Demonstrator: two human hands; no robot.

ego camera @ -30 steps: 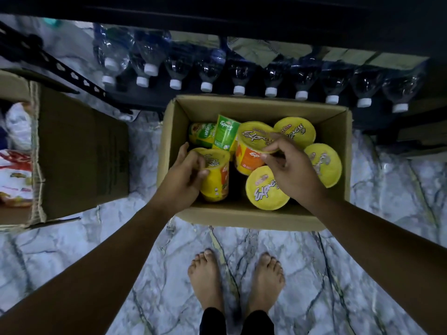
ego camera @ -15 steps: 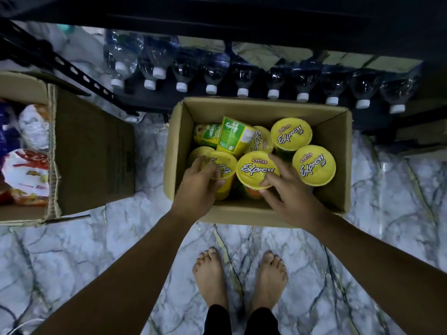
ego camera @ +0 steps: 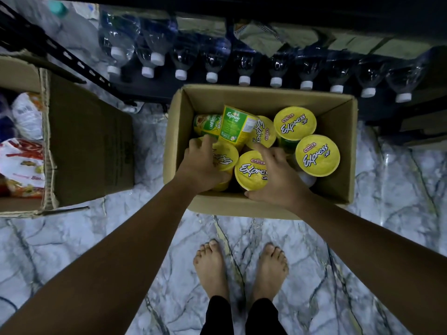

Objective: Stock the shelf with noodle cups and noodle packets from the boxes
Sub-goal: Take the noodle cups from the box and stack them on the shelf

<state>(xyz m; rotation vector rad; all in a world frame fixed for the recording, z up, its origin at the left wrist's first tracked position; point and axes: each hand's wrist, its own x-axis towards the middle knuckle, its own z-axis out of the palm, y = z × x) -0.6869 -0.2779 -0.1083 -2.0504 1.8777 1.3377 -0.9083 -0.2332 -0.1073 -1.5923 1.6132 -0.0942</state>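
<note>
An open cardboard box (ego camera: 338, 102) on the floor holds several yellow-lidded noodle cups. My left hand (ego camera: 200, 165) reaches into its front left and grips a yellow noodle cup (ego camera: 225, 158) from above and the side. My right hand (ego camera: 278, 177) spans the lid of a second noodle cup (ego camera: 249, 172) at the box's front, index finger beyond it and thumb on the near side. A green cup (ego camera: 237, 124) lies tilted on the others behind my hands. Two more upright cups (ego camera: 316, 155) stand at the right.
A second box (ego camera: 46, 141) at the left holds noodle packets (ego camera: 24, 165), its flap folded down toward the middle. A dark bottom shelf (ego camera: 154, 88) carries a row of water bottles (ego camera: 212, 68) behind the box. My bare feet (ego camera: 242, 267) stand on the marble floor.
The two cups I held tilted a second ago now stand lid-up at the front of the box. Both hands have sunk lower and stay on those cups.
</note>
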